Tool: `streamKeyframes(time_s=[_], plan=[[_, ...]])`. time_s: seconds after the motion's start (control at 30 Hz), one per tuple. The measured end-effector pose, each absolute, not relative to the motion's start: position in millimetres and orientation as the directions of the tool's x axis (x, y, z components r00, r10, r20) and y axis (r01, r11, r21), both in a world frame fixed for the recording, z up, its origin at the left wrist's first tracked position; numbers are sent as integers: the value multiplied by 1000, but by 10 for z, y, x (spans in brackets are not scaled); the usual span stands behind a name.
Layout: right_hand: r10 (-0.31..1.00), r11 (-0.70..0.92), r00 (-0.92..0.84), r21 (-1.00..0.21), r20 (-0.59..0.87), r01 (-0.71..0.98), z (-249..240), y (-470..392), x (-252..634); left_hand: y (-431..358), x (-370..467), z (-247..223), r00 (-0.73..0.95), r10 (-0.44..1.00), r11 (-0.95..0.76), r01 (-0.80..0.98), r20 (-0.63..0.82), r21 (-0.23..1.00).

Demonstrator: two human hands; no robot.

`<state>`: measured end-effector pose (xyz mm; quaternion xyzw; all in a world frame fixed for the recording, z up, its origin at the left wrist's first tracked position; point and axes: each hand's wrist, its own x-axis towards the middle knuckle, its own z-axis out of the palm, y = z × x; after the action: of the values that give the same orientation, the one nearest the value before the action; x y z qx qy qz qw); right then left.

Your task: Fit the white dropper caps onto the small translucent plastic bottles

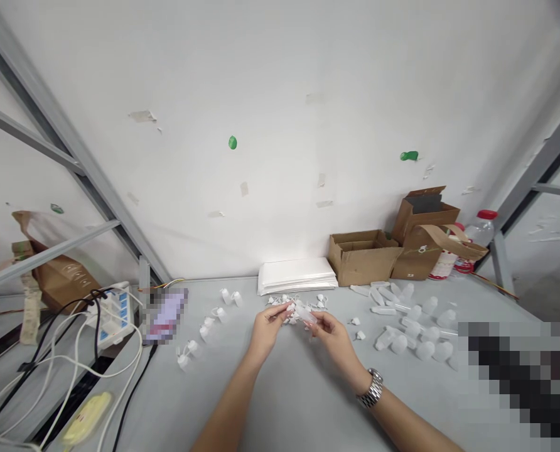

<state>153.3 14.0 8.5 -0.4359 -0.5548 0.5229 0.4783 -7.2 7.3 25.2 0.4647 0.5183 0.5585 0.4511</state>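
My right hand (337, 344), with a metal watch at the wrist, pinches a small translucent plastic bottle (305, 315). The fingers of my left hand (265, 329) are closed on a small white cap (290, 307) at the bottle's end. Whether cap and bottle are joined I cannot tell. A pile of loose white caps (320, 301) lies just beyond my hands, partly hidden by them. Two more caps (360, 336) are to the right. Several translucent bottles (399, 343) are spread over the table's right side. On the left, several capped bottles (193, 347) stand upright.
Behind the caps lies a stack of white sheets or flat boxes (296, 273). Right of it are an open cardboard box (365, 267), a brown bag (414, 254) and a red-lidded jar (482, 229). A phone (167, 314), a power strip (115, 317) and tangled cables occupy the left.
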Motion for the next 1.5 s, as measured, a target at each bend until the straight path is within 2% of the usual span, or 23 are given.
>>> streamKeyframes(time_s=[0.1, 0.17, 0.37, 0.5, 0.77, 1.0, 1.17, 1.37, 1.5], plan=[[980, 67, -188, -998, 68, -10, 88, 134, 1536, 78, -73, 238, -144, 988, -57, 20, 59, 998], [976, 75, -204, -997, 71, 12, 85, 132, 1539, 76, -70, 241, -136, 990, -43, -13, 41, 999], [970, 135, -212, -989, 120, 56, 107, 115, 1545, 47, -16, 225, -126, 983, 82, -350, -134, 933], [967, 181, -205, -976, 153, 124, 168, 77, 1546, 30, 27, 198, -82, 984, 100, -476, -157, 874], [933, 352, -177, -899, 313, 262, 143, 30, 1553, 14, 87, 171, -178, 981, 4, -358, -72, 934], [887, 462, -175, -811, 428, 359, 113, 37, 1562, -13, 105, 222, -162, 984, 7, -387, -75, 922], [872, 489, -197, -808, 448, 327, 109, 31, 1560, -31, 109, 241, -167, 983, 8, -384, -77, 923], [929, 341, -227, -912, 291, 226, 180, 53, 1570, -15, 90, 283, -76, 995, 25, -426, -63, 904], [878, 476, -210, -827, 430, 297, 153, 54, 1578, -22, 105, 305, -74, 996, 11, -429, -47, 903]])
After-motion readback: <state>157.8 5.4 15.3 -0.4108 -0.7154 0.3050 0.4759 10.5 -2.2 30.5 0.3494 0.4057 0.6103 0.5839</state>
